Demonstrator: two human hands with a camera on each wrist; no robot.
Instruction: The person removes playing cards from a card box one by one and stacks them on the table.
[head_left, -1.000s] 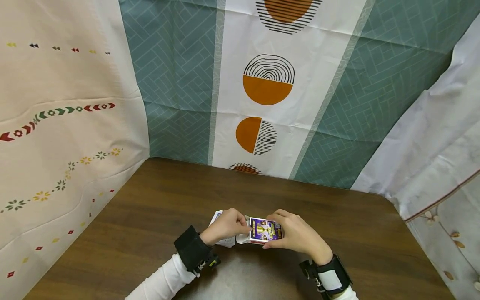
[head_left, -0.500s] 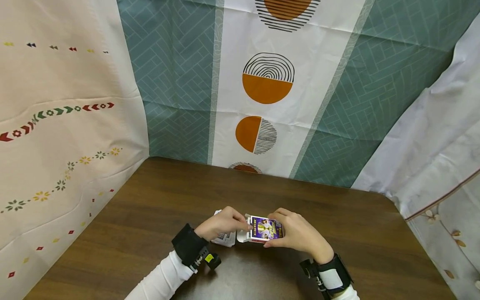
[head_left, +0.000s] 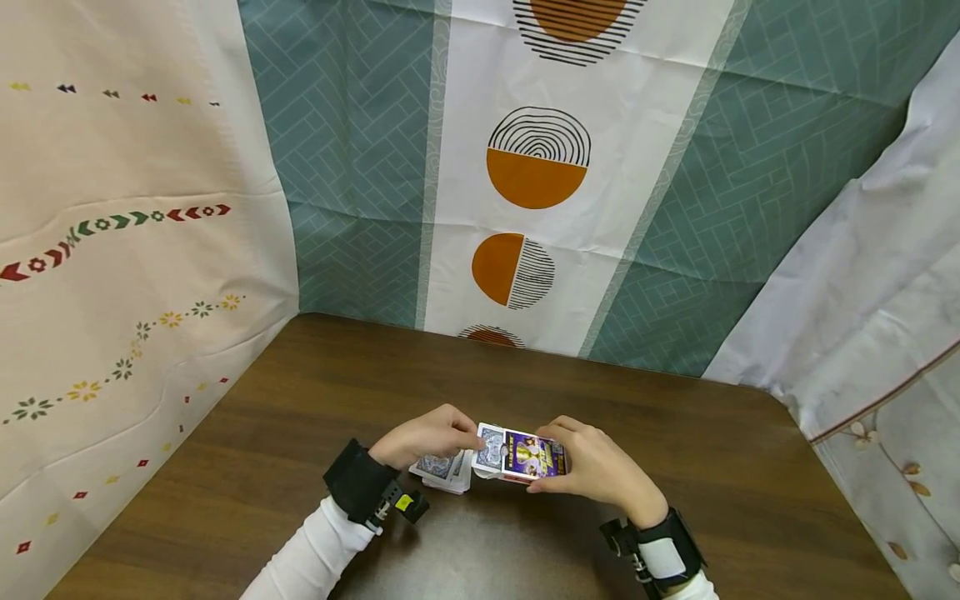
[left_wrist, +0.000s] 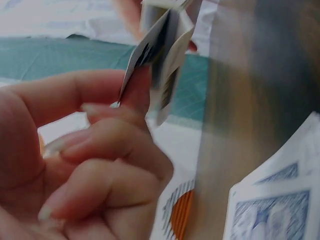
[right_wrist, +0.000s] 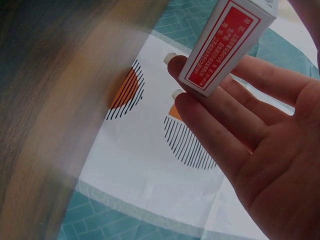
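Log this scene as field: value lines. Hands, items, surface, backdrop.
left hand: pinches a card partly out of the card box
right hand: grips the card box
card box: purple printed face up, gold trophy
loose cards: piled beside the card box, patterned backs showing
table: brown wood-grain
backdrop: teal and white cloth, orange circle motifs

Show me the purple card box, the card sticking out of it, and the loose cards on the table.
Purple card box (head_left: pixel 531 456): head view, on its printed front.
Card sticking out (head_left: pixel 491 448): head view, on its patterned back.
Loose cards (head_left: pixel 441 468): head view, on the pile's patterned top.
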